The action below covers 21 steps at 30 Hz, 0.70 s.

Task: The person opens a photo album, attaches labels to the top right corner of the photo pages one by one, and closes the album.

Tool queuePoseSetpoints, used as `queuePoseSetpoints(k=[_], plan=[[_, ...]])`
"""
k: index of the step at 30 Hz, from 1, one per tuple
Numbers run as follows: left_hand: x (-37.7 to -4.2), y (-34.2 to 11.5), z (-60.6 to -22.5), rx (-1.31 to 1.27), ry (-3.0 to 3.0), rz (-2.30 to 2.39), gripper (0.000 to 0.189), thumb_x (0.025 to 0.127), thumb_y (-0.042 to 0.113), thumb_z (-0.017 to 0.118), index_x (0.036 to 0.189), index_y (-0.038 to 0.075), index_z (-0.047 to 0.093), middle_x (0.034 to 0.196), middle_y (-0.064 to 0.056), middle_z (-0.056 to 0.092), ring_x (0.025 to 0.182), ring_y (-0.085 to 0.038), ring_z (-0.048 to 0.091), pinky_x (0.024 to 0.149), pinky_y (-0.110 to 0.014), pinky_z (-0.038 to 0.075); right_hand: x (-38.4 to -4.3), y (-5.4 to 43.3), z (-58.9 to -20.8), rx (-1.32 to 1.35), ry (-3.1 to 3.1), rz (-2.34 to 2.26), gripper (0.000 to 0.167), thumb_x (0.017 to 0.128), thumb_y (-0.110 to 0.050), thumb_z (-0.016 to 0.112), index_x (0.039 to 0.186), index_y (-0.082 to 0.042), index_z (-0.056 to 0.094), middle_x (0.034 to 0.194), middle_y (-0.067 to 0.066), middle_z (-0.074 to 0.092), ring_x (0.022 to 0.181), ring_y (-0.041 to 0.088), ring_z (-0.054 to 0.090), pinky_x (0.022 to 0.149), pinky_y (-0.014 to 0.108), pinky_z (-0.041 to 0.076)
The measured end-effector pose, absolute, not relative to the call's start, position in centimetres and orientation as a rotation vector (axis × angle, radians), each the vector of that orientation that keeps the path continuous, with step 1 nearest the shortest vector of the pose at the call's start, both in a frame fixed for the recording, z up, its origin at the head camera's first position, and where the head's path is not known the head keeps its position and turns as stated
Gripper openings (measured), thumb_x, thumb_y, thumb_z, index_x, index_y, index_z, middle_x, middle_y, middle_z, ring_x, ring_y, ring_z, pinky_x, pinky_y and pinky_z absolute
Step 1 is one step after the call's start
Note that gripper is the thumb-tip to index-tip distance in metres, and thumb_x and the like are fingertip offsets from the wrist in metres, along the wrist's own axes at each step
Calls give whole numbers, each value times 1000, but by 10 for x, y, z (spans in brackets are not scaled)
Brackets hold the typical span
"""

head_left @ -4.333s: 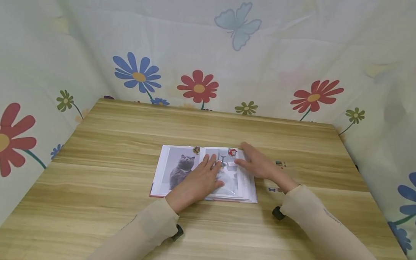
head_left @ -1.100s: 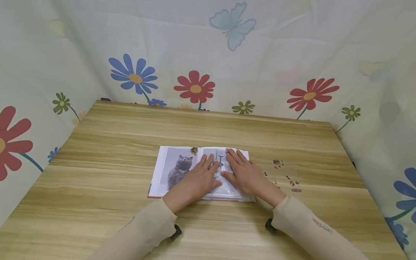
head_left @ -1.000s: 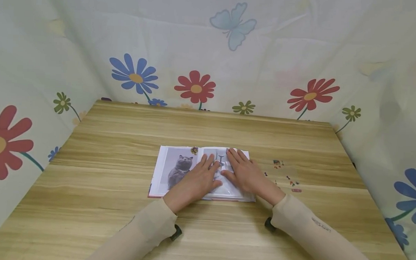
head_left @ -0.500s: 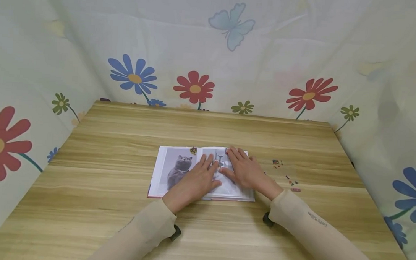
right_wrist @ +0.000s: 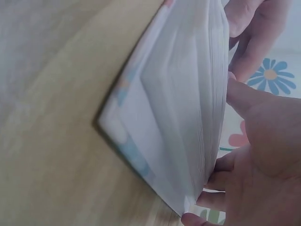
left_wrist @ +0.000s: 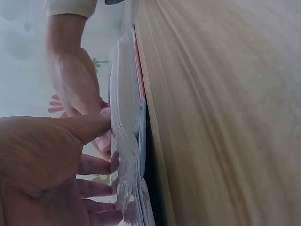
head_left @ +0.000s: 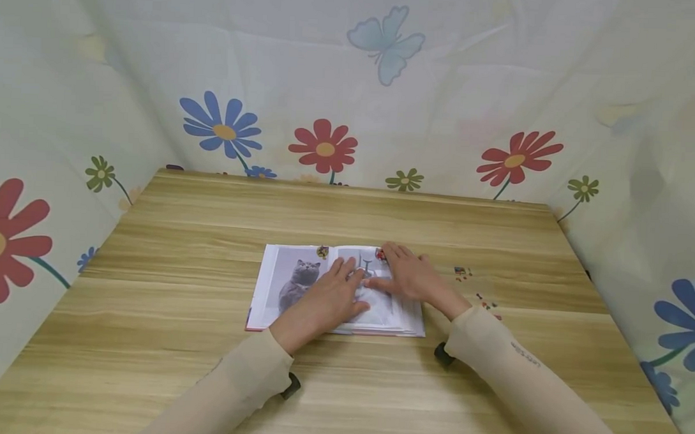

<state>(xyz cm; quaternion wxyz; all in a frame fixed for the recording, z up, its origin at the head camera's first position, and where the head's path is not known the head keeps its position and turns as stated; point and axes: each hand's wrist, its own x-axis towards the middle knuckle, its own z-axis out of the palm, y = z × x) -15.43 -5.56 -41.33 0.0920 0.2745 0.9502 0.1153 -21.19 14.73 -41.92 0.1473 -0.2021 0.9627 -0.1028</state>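
A photo album lies spread on the table, its left page showing a grey cat picture. A small dark and yellow sticker sits at the top of that page. My left hand rests on the right page near the fold, fingers extended. At the upper part of the same page, my right hand touches the sheet with extended fingers beside a red sticker, which it partly covers. In the right wrist view, the right fingers are at the edges of the stacked pages.
Right of the album, several small stickers lie on the wooden table, seemingly on a clear sheet partly behind the right forearm. A flower-printed curtain surrounds the back and sides of the table.
My right hand first came from the page's right edge onto the red sticker and lay flat there. It has since shifted slightly, so the sticker shows again. The left hand stays on the page.
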Motion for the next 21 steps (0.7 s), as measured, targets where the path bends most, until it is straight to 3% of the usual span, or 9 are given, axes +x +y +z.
queuePoseSetpoints(k=[9, 16, 21], plan=[[-158, -58, -412, 899, 2887, 363, 71, 97, 46, 70, 145, -4, 54, 152, -29, 44, 140, -43, 42, 118, -50, 36, -216, 146, -416, -511, 2756, -327, 102, 92, -69, 63, 161, -3, 29, 165, 20, 31, 151, 42, 27, 117, 70, 22], [-159, -60, -411, 920, 2913, 388, 70, 97, 46, 71, 143, -4, 56, 149, -29, 47, 139, -43, 43, 116, -51, 39, -219, 146, -411, -505, 2743, -419, 101, 91, -63, 70, 160, 0, 30, 163, 23, 34, 149, 44, 30, 119, 63, 25], [-159, -62, -410, 884, 2895, 461, 66, 98, 41, 72, 144, -3, 56, 152, -27, 46, 145, -44, 38, 117, -55, 37, -216, 154, -414, -565, 2783, -621, 88, 94, -49, 73, 153, 7, 38, 153, 27, 45, 142, 46, 40, 117, 58, 33]])
